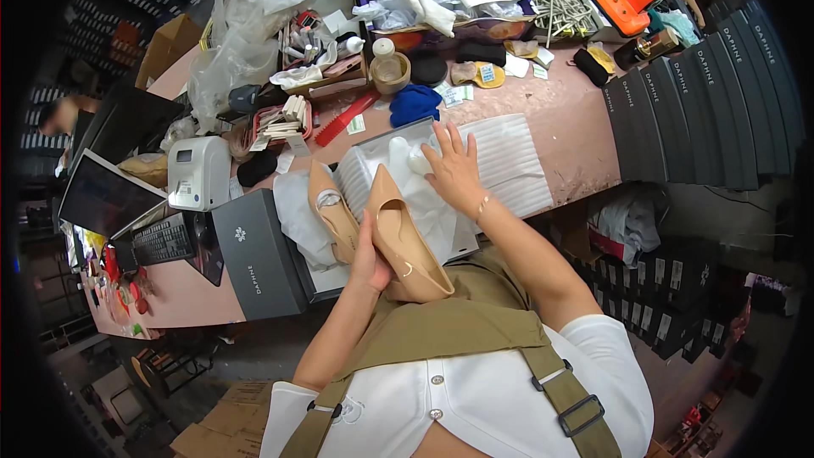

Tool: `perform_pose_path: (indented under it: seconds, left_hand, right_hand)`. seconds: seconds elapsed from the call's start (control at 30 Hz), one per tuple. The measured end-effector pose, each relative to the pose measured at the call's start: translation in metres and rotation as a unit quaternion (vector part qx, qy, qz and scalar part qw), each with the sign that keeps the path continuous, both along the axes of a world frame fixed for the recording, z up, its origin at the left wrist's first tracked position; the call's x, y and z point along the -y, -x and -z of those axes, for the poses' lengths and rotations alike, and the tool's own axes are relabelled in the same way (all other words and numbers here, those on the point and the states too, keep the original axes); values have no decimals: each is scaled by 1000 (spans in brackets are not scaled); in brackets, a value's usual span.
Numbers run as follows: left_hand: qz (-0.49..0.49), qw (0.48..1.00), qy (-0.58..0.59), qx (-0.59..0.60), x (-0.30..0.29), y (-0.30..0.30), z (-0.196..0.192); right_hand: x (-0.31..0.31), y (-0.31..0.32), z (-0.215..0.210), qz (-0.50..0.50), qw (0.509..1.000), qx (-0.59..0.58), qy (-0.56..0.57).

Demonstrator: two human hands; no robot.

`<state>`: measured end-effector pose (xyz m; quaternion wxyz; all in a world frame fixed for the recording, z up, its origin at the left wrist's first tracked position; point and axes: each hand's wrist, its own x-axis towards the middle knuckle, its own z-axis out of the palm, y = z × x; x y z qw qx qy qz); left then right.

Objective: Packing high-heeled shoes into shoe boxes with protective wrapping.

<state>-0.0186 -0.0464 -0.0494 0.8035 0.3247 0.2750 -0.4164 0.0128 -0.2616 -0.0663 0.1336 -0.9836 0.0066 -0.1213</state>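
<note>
A: Left to right. Dark grey shoe-box lid (pixel 259 254) lies on the pink table (pixel 577 131).
B: Left hand (pixel 370 265) is clamped round two beige pointed pumps (pixel 405 237), held over the open white shoe box (pixel 407 191).
A: Box contents?
B: White tissue paper (pixel 398 161) lining. Right hand (pixel 455 171), fingers spread, presses flat on it.

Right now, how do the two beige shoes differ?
The nearer shoe is gripped by the left hand and shows its smooth outer side, toe pointing up; the farther shoe lies beside it on white paper, untouched, its inside showing. The right hand presses the paper in the box. Both shoes are pointed, beige pumps.
</note>
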Motion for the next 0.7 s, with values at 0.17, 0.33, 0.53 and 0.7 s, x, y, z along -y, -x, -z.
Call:
perform_pose_path:
  seconds: [0.17,0.33,0.53,0.7]
  left_hand:
    - [-40,999,-9,14,7,2,-6]
    - [-54,998,17,10,4,7,-4]
    - [-33,998,6,53,3,12,-7]
    - [-34,995,-85,39,-2,11,5]
  right_hand:
    - [1,-4,16,-84,996,-11,-1]
    - [-24,50,-61,-132,947,-193,-220]
    - [-54,33,-34,-172,915,-152,-331]
    - [-20,10,6,-74,949,-128,-277]
